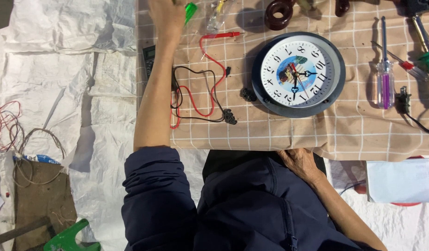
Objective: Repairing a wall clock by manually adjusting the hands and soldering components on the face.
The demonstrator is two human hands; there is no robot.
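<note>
Left hand [165, 16] grip beside green tool [190, 10]

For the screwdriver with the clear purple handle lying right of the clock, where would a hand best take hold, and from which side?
Take the screwdriver by its thick clear purple handle, the end nearer the person, coming from above with the fingers across its width. The thin shaft points away and gives a poor grip. The clock lies to one side and a smaller red-handled screwdriver crosses close on the other, so a sideways approach looks cramped.

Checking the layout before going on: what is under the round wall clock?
The wall clock lies face up on a tan checked cloth. What the cloth rests on is covered.
</note>
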